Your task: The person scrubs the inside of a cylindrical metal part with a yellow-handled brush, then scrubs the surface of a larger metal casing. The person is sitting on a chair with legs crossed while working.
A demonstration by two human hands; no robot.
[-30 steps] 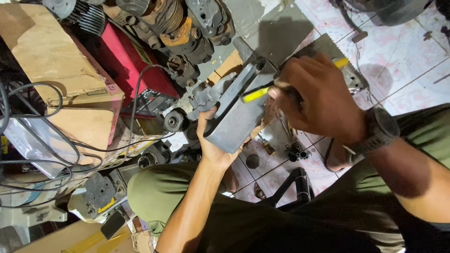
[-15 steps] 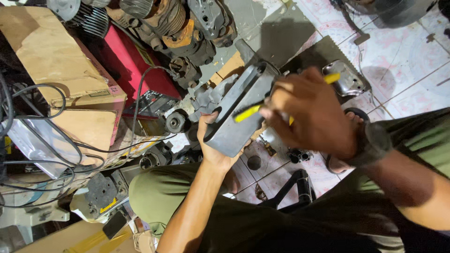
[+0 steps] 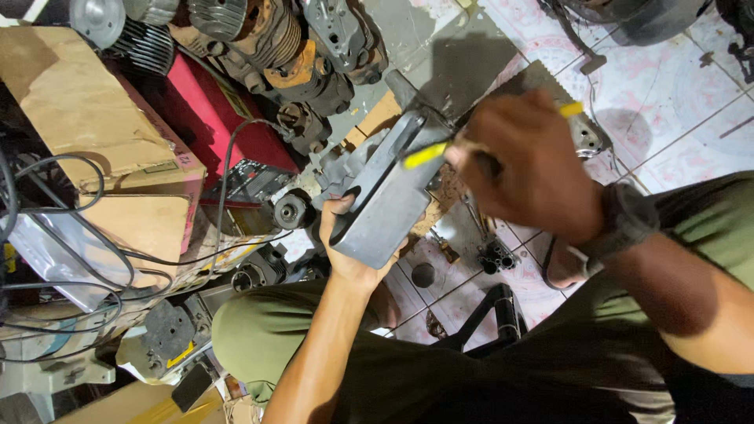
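My left hand [image 3: 349, 255] grips the near end of a grey metal housing [image 3: 389, 196], a long box-shaped part held up over the floor. My right hand [image 3: 530, 169], with a dark watch on the wrist, is closed around a yellow-handled tool [image 3: 424, 155]. The tool's yellow front end lies across the top face of the housing, and its rear tip shows behind my knuckles. The working tip of the tool is hidden against the part.
Old engine parts [image 3: 298, 47] are piled at the top, beside a red machine [image 3: 212, 118] and cardboard boxes [image 3: 86, 110]. Cables [image 3: 94, 259] trail at left. Small sockets [image 3: 496, 255] and bits lie on the tiled floor [image 3: 667, 86]. A black stand [image 3: 503, 310] sits between my knees.
My right hand has stroked the yellow tool back and forth across the housing, down-left and then up again. My left hand has kept hold and shifted the part slightly.
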